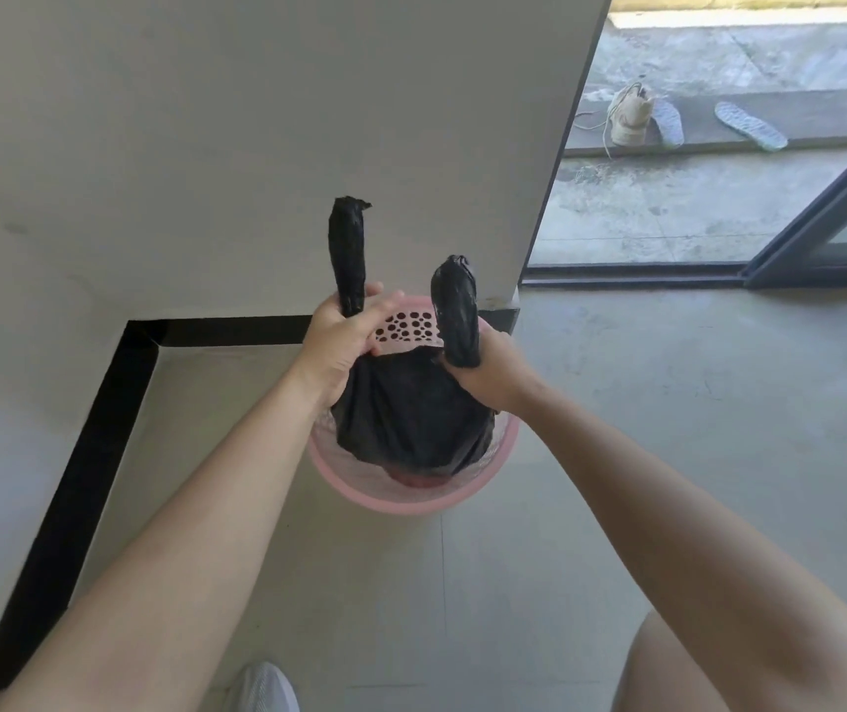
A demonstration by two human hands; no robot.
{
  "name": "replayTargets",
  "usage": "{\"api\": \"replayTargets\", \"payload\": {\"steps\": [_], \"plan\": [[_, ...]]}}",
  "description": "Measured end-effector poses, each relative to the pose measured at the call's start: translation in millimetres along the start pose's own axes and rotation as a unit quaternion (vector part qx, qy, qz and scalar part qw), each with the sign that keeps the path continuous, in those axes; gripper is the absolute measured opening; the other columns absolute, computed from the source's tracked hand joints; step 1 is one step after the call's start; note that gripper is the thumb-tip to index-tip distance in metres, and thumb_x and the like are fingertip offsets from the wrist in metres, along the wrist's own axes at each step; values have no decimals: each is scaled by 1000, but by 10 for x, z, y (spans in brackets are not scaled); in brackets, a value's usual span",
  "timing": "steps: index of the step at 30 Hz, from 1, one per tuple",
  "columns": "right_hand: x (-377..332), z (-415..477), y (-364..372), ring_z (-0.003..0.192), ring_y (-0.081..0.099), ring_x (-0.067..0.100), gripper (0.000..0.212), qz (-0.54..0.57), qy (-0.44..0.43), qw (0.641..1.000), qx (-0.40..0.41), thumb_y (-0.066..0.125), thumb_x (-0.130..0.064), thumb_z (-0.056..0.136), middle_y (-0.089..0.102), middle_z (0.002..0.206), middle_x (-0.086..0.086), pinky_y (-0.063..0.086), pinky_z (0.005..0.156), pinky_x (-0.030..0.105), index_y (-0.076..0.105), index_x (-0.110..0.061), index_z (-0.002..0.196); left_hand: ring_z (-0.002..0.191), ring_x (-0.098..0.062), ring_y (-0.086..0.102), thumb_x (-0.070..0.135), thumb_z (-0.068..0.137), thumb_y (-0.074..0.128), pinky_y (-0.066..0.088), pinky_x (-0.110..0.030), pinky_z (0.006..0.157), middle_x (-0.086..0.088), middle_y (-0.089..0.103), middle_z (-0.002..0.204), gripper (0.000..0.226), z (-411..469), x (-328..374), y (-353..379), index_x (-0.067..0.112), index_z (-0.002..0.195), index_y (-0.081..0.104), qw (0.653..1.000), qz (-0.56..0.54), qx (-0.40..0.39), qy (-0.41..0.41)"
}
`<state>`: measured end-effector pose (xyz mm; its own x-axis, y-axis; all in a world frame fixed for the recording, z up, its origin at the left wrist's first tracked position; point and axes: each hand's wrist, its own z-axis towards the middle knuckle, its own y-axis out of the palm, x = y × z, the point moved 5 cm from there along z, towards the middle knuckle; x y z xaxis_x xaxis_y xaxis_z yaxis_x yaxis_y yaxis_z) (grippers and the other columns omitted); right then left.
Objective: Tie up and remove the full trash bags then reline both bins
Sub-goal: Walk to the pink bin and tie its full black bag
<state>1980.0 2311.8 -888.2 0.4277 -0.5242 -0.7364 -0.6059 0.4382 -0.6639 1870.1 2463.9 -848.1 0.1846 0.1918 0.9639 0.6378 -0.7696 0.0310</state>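
STATUS: black trash bag [411, 408] sits in pink bin [413, 498] on floor by wall | left hand [344, 341] fingers clamped on one twisted ear [346, 249] | right hand [488, 372] fingers clamped on other ear [454, 310] | RISK: knot not yet made; a hard pull may tear thin plastic, an ear may slip free, and the light bin may tip.

Two bare arms are seen: the left forearm [180, 531] and the right forearm [668, 506] are uncovered from the wrists back to the lower edge of the view. The left hand [344, 341] and the right hand [488, 372] are likewise bare. A pale grey-white shoe [264, 688] with a finely ribbed, knit-like upper is worn; only its toe part is shown. A bare leg [668, 670], rounded in outline, is seen at the lower right.
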Motion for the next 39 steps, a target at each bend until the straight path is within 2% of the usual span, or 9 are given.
{"api": "replayTargets", "payload": {"steps": [3,7,11,16,19,24,27,31,39], "plan": [[-120,-1,43,77,62,27,18,-99,-39,993,-57,61,-20,91,67,82,10,56,71,41,64,-4,85,58,-6,52,26,82,78,44,-24,67,4,58,79,44,-23,18,74,9,119,60,997,40,-61,-34],[-141,-94,59,66,57,18,16,-94,-57,991,-80,61,-19,92,60,72,0,47,60,28,57,-13,78,45,-10,34,22,79,79,35,-29,58,3,44,50,18,-40,20,197,14,71,66,995,29,-88,-22],[230,-213,71,93,63,19,29,88,52,995,14,67,-27,89,65,104,0,54,82,36,44,-30,106,33,-9,32,9,85,72,43,-19,47,1,40,40,16,49,-51,111,15,77,61,986,-157,50,-29],[419,-328,129,106,50,25,15,-52,-7,999,-7,56,-18,97,54,108,4,43,98,40,61,-12,110,40,-8,35,2,81,74,31,-22,43,-9,62,75,14,23,-181,143,14,85,69,984,-167,41,-55],[439,-389,88,112,56,19,19,120,66,991,5,47,-19,103,59,115,1,44,99,33,63,-21,112,45,-8,32,-7,86,58,30,-22,48,2,57,61,21,-15,-200,82,11,98,62,976,-201,14,-80],[350,-433,-59,89,59,8,30,413,222,876,109,41,-35,107,65,94,-6,46,76,23,67,-20,100,54,-11,49,21,106,37,39,-21,50,-2,56,70,31,-140,-414,10,5,96,61,954,-256,-39,-152],[309,-433,-154,77,53,14,37,301,196,926,117,38,-33,107,57,80,-3,40,64,23,58,-19,81,67,-23,68,35,106,35,56,-30,62,-2,54,60,37,-192,-474,-54,12,91,60,965,-213,-37,-149],[260,-364,-182,90,53,21,19,20,18,999,47,41,-19,104,56,97,2,43,74,31,59,-13,101,40,-6,26,37,106,36,28,-15,37,7,29,51,33,-178,-427,-50,12,93,53,989,-52,-45,-132],[-106,-249,-12,78,54,26,19,-248,-122,952,-133,47,-23,101,56,84,3,46,78,42,46,-13,85,64,4,60,-9,87,63,46,-10,67,20,63,63,18,-429,-261,328,3,101,61,942,174,-274,-90]]}}
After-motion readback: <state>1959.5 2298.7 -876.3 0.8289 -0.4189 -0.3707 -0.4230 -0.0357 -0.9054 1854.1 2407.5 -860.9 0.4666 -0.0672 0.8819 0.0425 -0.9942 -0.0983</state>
